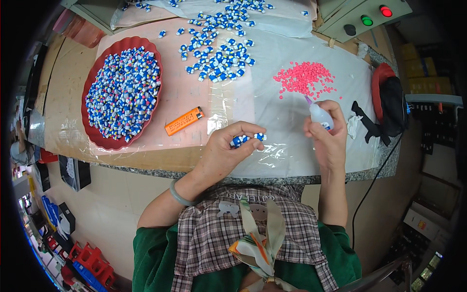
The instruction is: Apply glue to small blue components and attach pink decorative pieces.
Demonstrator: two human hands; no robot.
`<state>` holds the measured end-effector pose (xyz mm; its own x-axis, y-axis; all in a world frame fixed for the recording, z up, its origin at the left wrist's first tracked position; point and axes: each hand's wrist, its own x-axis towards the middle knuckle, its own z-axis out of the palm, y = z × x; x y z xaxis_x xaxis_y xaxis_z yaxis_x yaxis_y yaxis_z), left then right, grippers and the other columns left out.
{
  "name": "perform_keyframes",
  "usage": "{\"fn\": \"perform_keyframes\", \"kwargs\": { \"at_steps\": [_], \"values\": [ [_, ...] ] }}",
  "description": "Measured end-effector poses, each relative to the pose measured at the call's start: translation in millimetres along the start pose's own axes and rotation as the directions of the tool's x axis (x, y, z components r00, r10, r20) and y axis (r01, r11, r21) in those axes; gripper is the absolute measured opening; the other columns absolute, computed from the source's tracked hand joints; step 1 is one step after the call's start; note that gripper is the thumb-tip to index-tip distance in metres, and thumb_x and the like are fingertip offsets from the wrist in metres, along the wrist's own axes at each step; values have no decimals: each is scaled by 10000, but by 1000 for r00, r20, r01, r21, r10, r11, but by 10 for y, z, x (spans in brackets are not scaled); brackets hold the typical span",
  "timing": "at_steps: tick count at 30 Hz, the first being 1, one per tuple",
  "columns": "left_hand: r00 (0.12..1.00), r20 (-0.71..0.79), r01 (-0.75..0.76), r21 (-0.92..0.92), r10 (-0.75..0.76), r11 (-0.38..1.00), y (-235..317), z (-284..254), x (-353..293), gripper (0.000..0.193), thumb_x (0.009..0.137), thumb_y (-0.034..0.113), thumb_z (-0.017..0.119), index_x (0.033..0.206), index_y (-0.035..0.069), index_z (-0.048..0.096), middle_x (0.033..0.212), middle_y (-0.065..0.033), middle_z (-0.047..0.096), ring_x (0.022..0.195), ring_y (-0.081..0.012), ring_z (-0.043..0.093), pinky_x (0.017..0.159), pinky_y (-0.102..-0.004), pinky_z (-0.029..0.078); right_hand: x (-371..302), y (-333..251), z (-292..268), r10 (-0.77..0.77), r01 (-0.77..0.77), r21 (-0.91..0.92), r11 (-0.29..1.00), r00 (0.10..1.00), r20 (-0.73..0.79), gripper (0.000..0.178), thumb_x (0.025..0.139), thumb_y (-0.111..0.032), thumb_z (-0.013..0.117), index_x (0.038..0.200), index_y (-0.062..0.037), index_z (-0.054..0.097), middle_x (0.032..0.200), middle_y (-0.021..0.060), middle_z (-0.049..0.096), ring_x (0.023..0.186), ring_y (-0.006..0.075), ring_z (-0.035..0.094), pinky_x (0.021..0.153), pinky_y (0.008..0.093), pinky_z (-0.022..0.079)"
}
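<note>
My left hand [227, 147] is closed around a few small blue-and-white figures [239, 141], held over the table's near side. In my right hand [329, 132] is a small white squeeze bottle [321, 117] with a purple tip. That tip points up and left, at the near edge of a heap of tiny pink pieces [304, 78]. Whether the tip touches a pink piece is too small to tell. Beyond my left hand, many more blue-and-white figures [221, 63] lie scattered over the covered table.
A red scalloped tray [85, 119] full of similar figures stands at the left. An orange lighter [184, 120] lies between it and my left hand. At the right are a black cloth-like item [393, 104] and a crumpled tissue [354, 125]. A box with lit buttons [367, 20] stands at the back right.
</note>
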<state>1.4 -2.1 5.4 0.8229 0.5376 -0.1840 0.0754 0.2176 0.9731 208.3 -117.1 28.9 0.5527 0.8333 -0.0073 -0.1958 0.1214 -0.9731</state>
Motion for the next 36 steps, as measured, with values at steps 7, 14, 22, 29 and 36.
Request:
{"fn": "perform_keyframes", "kwargs": {
  "at_steps": [7,14,22,29,36],
  "values": [
    [1000,7,17,-16,-16,1000,-2,-8,-10,225,889,41,624,1113,14,635,897,-46,675,857,-78,613,784,-222,467,210,89,48,121,-112,-353,929,993,4,282,791,4,679,1047,-18,564,853,40,603,738,140,610,642,283,481],
    [999,16,32,12,-32,999,-17,-15,-17,225,889,42,624,1111,9,632,912,-50,670,876,-86,623,799,-231,476,406,244,173,-285,304,-901,308,934,217,144,756,-48,722,852,8,632,789,106,633,708,252,641,634,349,491],
    [999,32,13,18,-14,1000,-25,-19,-11,220,891,41,624,1110,17,636,907,-42,666,872,-83,622,797,-232,476,478,241,271,-204,266,-923,276,955,214,174,766,-79,711,898,9,641,817,150,634,734,314,637,660,386,493],
    [1000,24,-1,1,1,1000,-37,-9,-13,222,891,45,629,1111,16,636,901,-39,666,866,-81,621,797,-234,477,582,197,296,-49,257,-899,355,965,257,173,748,-78,699,876,5,617,809,153,632,702,302,620,648,370,482],
    [1000,9,-19,11,18,1000,-48,-2,-18,215,896,50,618,1109,25,637,887,-28,662,838,-62,596,762,-213,460,500,176,176,17,140,-798,587,983,185,90,778,-40,661,831,-7,596,778,51,625,661,142,608,602,302,470]
  ]
}}
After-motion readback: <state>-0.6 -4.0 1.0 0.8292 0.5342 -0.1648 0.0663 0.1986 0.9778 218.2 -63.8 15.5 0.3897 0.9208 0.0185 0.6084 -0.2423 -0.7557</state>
